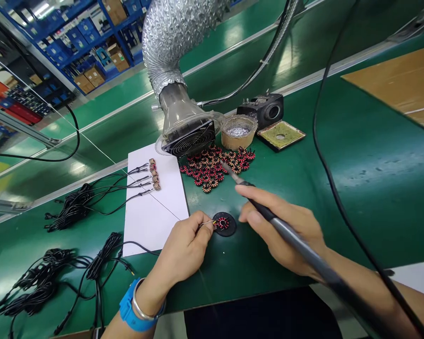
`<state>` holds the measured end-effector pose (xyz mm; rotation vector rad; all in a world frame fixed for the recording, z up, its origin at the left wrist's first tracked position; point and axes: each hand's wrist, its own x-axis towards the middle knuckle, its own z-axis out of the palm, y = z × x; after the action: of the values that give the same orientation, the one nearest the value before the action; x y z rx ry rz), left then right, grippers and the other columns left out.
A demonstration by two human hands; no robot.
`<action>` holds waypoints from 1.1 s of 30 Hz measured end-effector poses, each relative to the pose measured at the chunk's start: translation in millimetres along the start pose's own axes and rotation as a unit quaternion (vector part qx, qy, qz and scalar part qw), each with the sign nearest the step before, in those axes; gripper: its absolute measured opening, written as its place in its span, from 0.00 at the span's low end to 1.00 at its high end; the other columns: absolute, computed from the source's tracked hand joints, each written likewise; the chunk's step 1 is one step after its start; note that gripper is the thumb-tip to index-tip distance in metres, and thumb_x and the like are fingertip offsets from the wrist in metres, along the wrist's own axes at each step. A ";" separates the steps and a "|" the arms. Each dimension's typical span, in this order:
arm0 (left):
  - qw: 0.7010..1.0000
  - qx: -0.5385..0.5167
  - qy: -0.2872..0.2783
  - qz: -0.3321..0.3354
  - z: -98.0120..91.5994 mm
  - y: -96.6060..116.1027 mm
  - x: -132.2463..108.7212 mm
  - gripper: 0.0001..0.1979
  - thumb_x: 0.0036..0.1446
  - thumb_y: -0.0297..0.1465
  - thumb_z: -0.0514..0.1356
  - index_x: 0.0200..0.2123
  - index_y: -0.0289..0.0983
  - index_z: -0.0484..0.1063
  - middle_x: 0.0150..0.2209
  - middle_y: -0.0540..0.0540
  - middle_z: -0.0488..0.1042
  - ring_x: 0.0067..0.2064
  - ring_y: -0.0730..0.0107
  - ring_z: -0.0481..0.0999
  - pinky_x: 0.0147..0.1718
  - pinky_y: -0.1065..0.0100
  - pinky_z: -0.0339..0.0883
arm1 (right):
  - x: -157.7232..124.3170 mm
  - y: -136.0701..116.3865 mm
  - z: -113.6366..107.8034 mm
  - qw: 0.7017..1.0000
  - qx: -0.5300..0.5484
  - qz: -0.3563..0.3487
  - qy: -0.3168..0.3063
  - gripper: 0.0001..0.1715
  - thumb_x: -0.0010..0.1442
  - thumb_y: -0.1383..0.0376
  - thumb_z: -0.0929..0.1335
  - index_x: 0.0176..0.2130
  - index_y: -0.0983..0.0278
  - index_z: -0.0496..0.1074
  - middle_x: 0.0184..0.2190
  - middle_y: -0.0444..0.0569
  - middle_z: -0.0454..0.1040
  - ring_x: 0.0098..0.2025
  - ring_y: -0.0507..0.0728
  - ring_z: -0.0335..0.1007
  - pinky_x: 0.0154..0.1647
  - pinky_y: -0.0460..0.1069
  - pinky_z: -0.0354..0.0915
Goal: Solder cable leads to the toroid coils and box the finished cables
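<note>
Left hand (183,249) pinches the light, springy lead wire (205,223) of a toroidal coil (223,223) between its fingertips; right hand (279,226) closes around a soldering iron (325,270).

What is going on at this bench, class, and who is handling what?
A person at a green bench holds a soldering iron in the right hand, its tip out over a heap of red and copper ring-shaped coils. The left hand pinches a thin wire at a ring-shaped coil on a round black pad. Nearby are a white sheet under black cable ends and a pot of silvery solder.
</note>
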<state>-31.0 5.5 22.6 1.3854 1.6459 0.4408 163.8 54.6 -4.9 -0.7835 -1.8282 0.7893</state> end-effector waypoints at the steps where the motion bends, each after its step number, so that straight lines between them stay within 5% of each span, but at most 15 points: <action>1: 1.000 0.001 0.000 0.000 0.2 0.0 -0.2 0.14 0.67 0.38 0.48 0.31 0.39 0.64 0.25 0.54 0.64 0.27 0.72 0.62 0.27 0.71 0.54 | -3.2 -0.2 -4.7 1.000 0.008 0.004 0.012 0.21 0.64 0.68 0.64 0.56 0.61 0.68 0.30 0.45 0.74 0.30 0.53 0.71 0.32 0.48 0.68; 7: 1.000 0.004 -0.006 -0.004 0.5 1.4 -0.7 0.15 0.68 0.40 0.46 0.33 0.39 0.65 0.24 0.54 0.62 0.27 0.72 0.60 0.27 0.70 0.53 | -20.5 8.8 -14.7 0.986 0.127 0.088 0.062 0.12 0.62 0.63 0.66 0.42 0.59 0.78 0.29 0.47 0.75 0.26 0.54 0.68 0.22 0.48 0.62; 18: 1.000 0.006 -0.012 -0.006 0.8 1.5 -0.8 0.16 0.68 0.40 0.46 0.34 0.39 0.66 0.24 0.54 0.62 0.27 0.72 0.60 0.27 0.70 0.53 | -18.1 9.6 -13.5 0.969 0.196 0.139 0.063 0.13 0.61 0.57 0.69 0.37 0.62 0.79 0.28 0.49 0.77 0.23 0.53 0.69 0.19 0.46 0.61; 27: 1.000 0.011 -0.013 -0.005 -0.4 -0.5 -1.3 0.16 0.68 0.41 0.46 0.35 0.39 0.66 0.24 0.54 0.62 0.27 0.73 0.59 0.26 0.70 0.52 | -20.6 10.3 -12.7 0.965 0.217 0.125 0.083 0.11 0.61 0.58 0.69 0.40 0.59 0.79 0.32 0.50 0.77 0.31 0.55 0.72 0.24 0.46 0.65; 33: 1.000 0.008 -0.013 0.009 -0.6 0.3 -1.4 0.13 0.68 0.39 0.47 0.36 0.39 0.66 0.24 0.55 0.62 0.27 0.73 0.60 0.26 0.71 0.53 | -15.4 6.7 -2.0 0.988 0.124 0.091 0.013 0.16 0.66 0.67 0.64 0.52 0.57 0.71 0.28 0.44 0.75 0.21 0.50 0.66 0.21 0.45 0.64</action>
<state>-31.4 4.5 23.7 1.4130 1.6210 0.4200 171.9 46.7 -17.4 -0.7997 -1.6125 1.0951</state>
